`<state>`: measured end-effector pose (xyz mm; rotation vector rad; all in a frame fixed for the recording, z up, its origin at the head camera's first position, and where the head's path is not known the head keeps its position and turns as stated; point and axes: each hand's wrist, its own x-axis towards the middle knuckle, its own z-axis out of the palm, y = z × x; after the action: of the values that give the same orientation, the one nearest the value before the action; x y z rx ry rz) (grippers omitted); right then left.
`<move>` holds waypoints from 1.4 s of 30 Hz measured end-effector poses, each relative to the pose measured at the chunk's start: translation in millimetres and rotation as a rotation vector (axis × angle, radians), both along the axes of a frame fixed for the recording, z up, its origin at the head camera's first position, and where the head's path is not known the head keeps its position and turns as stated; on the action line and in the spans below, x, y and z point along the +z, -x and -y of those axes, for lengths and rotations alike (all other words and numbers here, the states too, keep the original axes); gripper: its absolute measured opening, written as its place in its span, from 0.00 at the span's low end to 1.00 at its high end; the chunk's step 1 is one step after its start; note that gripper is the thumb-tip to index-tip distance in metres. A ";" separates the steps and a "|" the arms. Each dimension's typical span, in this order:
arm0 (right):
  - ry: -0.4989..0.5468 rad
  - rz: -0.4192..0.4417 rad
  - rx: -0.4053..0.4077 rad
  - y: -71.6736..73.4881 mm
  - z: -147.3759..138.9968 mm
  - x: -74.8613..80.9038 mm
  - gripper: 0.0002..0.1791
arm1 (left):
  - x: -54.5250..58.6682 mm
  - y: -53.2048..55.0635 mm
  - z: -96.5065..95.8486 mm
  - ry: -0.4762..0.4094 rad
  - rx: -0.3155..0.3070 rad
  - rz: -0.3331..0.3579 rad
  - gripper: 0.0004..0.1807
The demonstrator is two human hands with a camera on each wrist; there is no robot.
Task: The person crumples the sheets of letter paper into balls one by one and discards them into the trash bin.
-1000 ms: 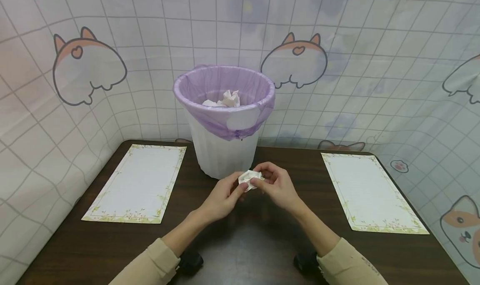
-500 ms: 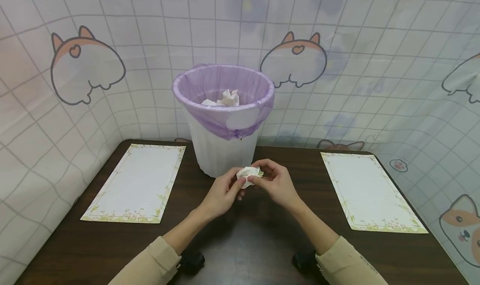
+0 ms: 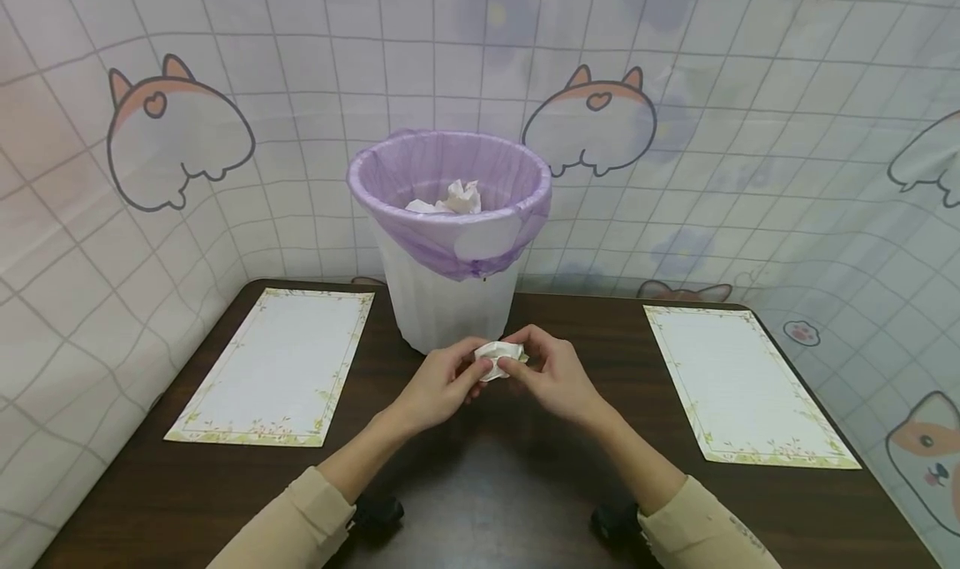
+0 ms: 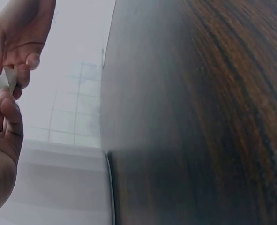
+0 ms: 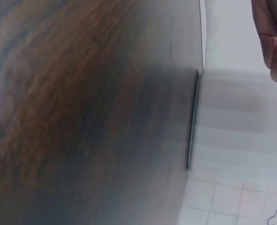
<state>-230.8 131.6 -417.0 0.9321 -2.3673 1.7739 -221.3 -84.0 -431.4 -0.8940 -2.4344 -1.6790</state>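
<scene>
Between both hands, just in front of the bin, is a small crumpled piece of white paper (image 3: 498,351) with a hint of green at its right edge. The left hand (image 3: 442,386) pinches it from the left between thumb and fingers. From the right, the right hand (image 3: 555,377) pinches it too, thumb on the near side. In the left wrist view the crumpled paper (image 4: 6,80) shows between the fingertips of both hands. Only part of the fingers shows at the edge of the right wrist view, and the paper is out of sight there.
A white bin (image 3: 450,302) with a purple liner (image 3: 465,248) stands at the back of the dark wooden table (image 3: 495,502); crumpled white papers (image 3: 457,197) lie inside it. Flat sheets with floral borders lie at left (image 3: 277,369) and right (image 3: 750,386). A patterned curtain surrounds the table.
Both hands stay in nearly the same place, with small shifts of the fingers on the crumpled paper. The bin and the flat sheets have not moved.
</scene>
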 end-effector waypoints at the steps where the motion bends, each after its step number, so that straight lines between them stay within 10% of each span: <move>1: -0.005 -0.009 -0.006 -0.5 0.4 -0.5 0.09 | 0.3 -0.3 0.1 0.000 0.003 0.001 0.11; 10: 0.074 -0.059 -0.018 -2.9 4.8 -8.3 0.06 | 1.3 -0.5 3.1 -0.018 0.019 0.033 0.09; 26: -0.007 0.139 0.034 -3.4 -7.4 4.6 0.14 | 9.3 4.5 17.6 0.030 -0.099 0.086 0.15; 35: -0.006 0.018 0.002 -4.5 -9.0 13.5 0.18 | 19.4 2.9 22.9 0.044 -0.044 0.017 0.17; 42: 0.005 -0.034 -0.056 -1.6 -18.2 23.6 0.18 | 32.5 4.5 35.4 -0.031 0.114 -0.053 0.14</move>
<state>-229.3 149.8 -393.5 0.8782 -2.3433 1.7298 -225.8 -119.4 -398.9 -0.7700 -2.3699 -1.6292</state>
